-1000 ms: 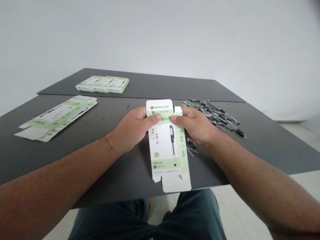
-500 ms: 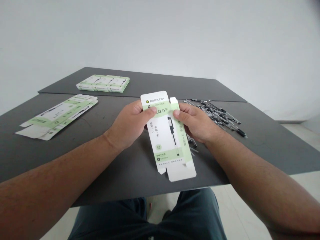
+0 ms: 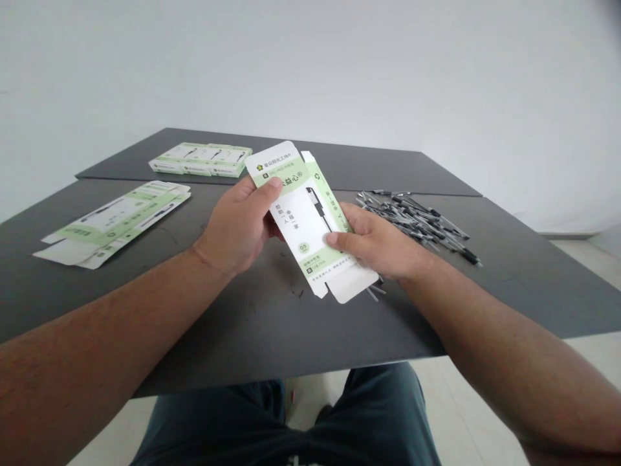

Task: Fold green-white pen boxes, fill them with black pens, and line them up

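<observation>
Held up over the table between both hands is a flattened green and white pen box [image 3: 303, 223], tilted, with a pen printed on its front and its end flaps sticking out. My left hand [image 3: 240, 223] grips its left edge near the top, thumb on the front face and fingers behind, mostly hidden. On the lower right edge my right hand [image 3: 373, 243] pinches the box, thumb on the front. Just beyond the right hand lies a loose pile of black and clear pens [image 3: 422, 220].
Flattened pen boxes [image 3: 116, 220] lie in a stack at the left of the dark grey table [image 3: 233, 343]. Farther back, several filled-out, closed boxes [image 3: 201, 158] sit side by side. A seam crosses the table behind the pens. A pale wall [image 3: 310, 71] stands beyond.
The box has moved up and to the left and is tilted more. My right hand has slid down its right edge towards the lower end; the left hand still holds near the top.
</observation>
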`<action>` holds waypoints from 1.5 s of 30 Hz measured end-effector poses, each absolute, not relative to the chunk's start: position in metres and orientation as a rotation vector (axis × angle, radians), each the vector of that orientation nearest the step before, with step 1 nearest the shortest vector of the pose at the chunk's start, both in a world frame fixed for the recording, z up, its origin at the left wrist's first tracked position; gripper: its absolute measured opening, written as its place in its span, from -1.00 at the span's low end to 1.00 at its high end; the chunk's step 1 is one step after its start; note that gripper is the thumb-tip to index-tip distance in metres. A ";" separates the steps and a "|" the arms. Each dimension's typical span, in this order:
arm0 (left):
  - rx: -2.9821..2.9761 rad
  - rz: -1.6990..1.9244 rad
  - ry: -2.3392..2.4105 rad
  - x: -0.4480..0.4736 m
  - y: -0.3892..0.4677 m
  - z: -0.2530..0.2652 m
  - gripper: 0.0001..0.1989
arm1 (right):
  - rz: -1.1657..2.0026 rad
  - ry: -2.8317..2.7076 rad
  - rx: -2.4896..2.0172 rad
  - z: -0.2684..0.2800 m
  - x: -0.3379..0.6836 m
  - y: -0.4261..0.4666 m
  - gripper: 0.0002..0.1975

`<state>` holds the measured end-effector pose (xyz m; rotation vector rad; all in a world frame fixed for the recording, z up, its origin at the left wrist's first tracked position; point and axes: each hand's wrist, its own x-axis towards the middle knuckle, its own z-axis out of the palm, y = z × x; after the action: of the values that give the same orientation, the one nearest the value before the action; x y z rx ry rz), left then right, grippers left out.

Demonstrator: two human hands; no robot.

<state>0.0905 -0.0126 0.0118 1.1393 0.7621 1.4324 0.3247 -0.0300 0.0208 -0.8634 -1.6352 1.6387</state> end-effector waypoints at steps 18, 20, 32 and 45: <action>1.025 1.210 0.433 0.101 -0.041 0.011 -0.20 | 1.993 -1.321 -0.741 0.001 0.305 -0.037 -0.54; 0.975 1.304 0.505 0.103 -0.037 0.016 -0.39 | 1.876 -1.397 -0.768 0.001 0.308 -0.035 -0.52; 0.859 1.378 0.726 0.101 -0.021 0.026 -0.43 | 1.304 -1.890 -0.981 0.024 0.330 -0.026 -0.71; 0.833 1.372 0.681 0.100 -0.018 0.022 -0.46 | 0.934 -2.164 -1.023 0.019 0.331 -0.028 -0.67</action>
<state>0.1002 -0.0184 0.0223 0.8328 0.6810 1.3720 0.3313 -0.0280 0.0194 -1.0230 -2.1641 0.9339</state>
